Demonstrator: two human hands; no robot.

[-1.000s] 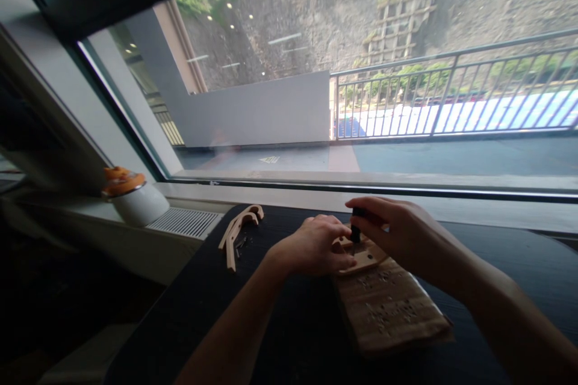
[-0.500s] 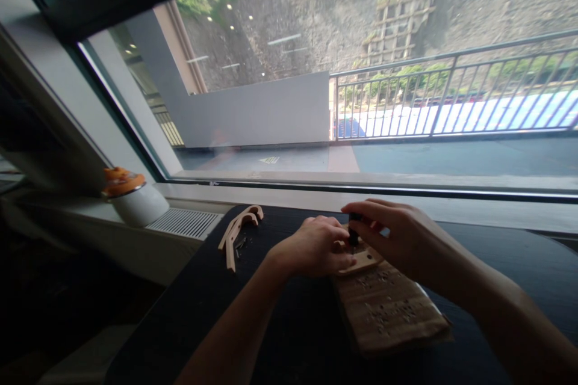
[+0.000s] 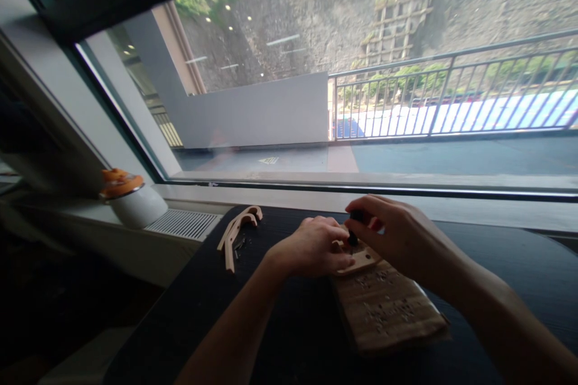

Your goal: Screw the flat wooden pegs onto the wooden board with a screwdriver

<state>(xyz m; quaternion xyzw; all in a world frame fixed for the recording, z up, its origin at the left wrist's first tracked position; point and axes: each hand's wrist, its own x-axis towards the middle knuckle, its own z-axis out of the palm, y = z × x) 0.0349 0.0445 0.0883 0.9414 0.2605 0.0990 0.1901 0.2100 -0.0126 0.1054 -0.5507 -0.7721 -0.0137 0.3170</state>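
My right hand (image 3: 388, 224) is closed around the black handle of a small screwdriver (image 3: 353, 236), which points down at a light wooden piece (image 3: 362, 260) with a dark hole in it. My left hand (image 3: 316, 245) grips that piece from the left, thumb along its near edge and fingers close to the screwdriver's shaft. Whatever the tip touches is too small to make out. Beneath the piece is a brown block (image 3: 391, 313), its top scattered with small holes or marks.
On the black table (image 3: 198, 313), two curved wooden pieces (image 3: 231, 239) lie at the left, beside several small screws (image 3: 241, 245). A white container with an orange top (image 3: 135, 198) stands on the sill, near a vent (image 3: 185, 222). The window rises behind the table.
My right hand has shifted its fingers slightly on the screwdriver handle, which tilts a little differently. My left hand and the wooden piece stay in place.
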